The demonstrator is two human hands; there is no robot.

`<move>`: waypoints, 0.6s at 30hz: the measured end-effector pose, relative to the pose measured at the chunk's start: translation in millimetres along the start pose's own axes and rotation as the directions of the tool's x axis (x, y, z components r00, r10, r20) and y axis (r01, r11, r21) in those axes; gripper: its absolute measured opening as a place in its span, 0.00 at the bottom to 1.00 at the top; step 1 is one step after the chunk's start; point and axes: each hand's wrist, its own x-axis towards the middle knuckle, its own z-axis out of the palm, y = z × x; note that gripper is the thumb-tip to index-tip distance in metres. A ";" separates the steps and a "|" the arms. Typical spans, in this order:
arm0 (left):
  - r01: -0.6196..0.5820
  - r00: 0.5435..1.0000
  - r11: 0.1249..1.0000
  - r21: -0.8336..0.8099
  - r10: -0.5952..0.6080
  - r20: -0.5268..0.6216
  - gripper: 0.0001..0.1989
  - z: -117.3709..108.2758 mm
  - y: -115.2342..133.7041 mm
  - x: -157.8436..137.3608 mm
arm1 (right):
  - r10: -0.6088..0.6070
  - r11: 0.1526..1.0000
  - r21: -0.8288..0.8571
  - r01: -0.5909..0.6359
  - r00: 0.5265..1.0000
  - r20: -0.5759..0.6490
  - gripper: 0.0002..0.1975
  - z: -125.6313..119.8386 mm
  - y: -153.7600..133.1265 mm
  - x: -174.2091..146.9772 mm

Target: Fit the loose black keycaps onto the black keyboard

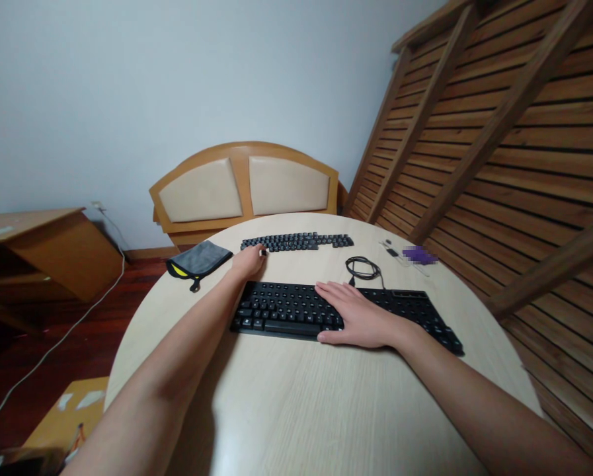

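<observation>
A black keyboard (286, 309) lies across the middle of the table, its left part full of keys and its right part partly behind my hand. My right hand (355, 316) rests on it with the fingers stretched out over the keys. Beyond its upper left corner, my left hand (248, 262) pinches a small black keycap (263, 253). Just past that hand, several loose black keycaps (293, 242) are laid out in rows like a keyboard layout. A grey cloth (201, 259) with a yellow lining lies left of my left hand.
The keyboard's black cable (363, 268) is coiled behind it. At the right edge of the round table (281, 396) are a blurred purple item (420, 255) and small thin tools (391, 251). A headboard (244, 188) stands behind, wooden slats (474, 165) lean on the right.
</observation>
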 end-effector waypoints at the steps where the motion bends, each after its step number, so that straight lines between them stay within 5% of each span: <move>1: 0.001 1.000 1.000 -0.003 -0.001 -0.004 0.16 -1.4 -2.3 -3.0 | -0.002 1.000 0.002 0.002 1.000 -0.001 0.55 -0.1 -0.2 0.0; 7: -0.017 0.999 0.999 -0.052 0.015 -0.034 0.11 -11.5 -14.6 -33.7 | -0.009 1.000 -0.007 0.009 1.000 -0.012 0.56 0.4 0.6 1.6; 18: -0.260 0.965 0.910 -0.322 0.231 -0.126 0.15 -36.3 -12.9 -94.6 | -0.020 1.000 0.006 0.020 0.999 -0.036 0.55 1.9 2.8 1.7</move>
